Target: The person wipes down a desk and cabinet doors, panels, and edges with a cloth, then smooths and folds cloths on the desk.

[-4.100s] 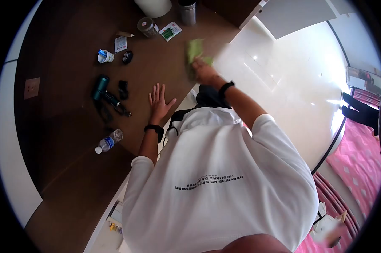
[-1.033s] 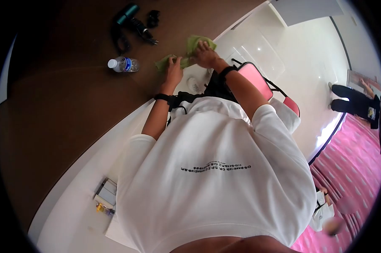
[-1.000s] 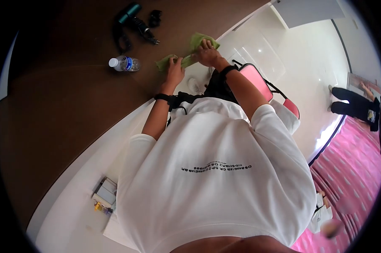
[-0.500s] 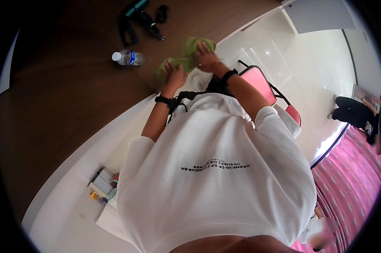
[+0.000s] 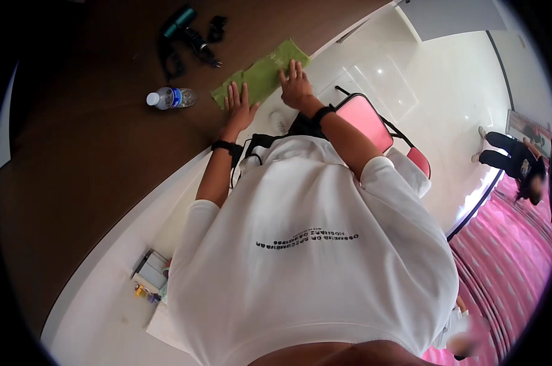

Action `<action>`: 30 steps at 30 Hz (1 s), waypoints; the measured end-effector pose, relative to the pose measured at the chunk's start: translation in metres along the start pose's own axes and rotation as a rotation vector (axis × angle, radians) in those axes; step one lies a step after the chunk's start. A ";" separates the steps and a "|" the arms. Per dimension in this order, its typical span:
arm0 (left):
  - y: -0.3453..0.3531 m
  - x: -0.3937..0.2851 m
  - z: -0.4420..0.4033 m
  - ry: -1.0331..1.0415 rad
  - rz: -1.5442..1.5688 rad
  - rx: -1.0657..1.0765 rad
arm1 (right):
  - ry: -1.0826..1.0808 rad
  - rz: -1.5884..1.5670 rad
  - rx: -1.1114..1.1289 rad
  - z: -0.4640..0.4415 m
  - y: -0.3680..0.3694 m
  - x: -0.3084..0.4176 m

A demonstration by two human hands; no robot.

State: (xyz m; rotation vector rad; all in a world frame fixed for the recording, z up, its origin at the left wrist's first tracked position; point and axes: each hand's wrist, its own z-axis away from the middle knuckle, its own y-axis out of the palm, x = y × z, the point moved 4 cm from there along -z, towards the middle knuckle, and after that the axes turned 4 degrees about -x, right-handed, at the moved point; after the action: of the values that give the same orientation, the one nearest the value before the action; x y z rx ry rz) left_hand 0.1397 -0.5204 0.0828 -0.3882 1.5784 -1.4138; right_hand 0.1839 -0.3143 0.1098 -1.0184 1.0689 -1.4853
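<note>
The left hand [image 5: 240,113] and right hand [image 5: 296,91], fingers slightly spread, are touching a flat, green rectangular fabric cloth [image 5: 260,76] on the brown table [image 5: 105,146].

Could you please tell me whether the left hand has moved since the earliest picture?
Yes: judged against the bottle, the left hand has shifted from level with the hair dryer to roughly level with the bottle.

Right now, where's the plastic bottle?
In the head view, the plastic bottle is on the brown tabletop, left of the green cloth, with the hair dryer just beyond it.
</note>
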 end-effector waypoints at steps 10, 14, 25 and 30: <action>0.027 -0.048 -0.063 0.074 -0.213 0.125 | 0.022 -0.177 -0.003 -0.031 -0.012 -0.062; 0.030 -0.084 -0.111 0.097 -0.248 0.185 | -0.259 0.041 -0.367 -0.085 0.051 -0.104; 0.025 -0.106 -0.148 0.050 -0.130 0.270 | -0.144 0.065 -0.173 -0.122 0.002 -0.170; 0.020 -0.085 -0.127 0.073 -0.036 0.299 | -0.229 -0.056 -0.788 -0.096 -0.008 -0.149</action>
State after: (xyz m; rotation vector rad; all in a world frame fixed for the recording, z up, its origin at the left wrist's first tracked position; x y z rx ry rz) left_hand 0.0882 -0.3749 0.0865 -0.1891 1.3941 -1.6781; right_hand 0.1119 -0.1547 0.0824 -1.7213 1.4992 -0.9434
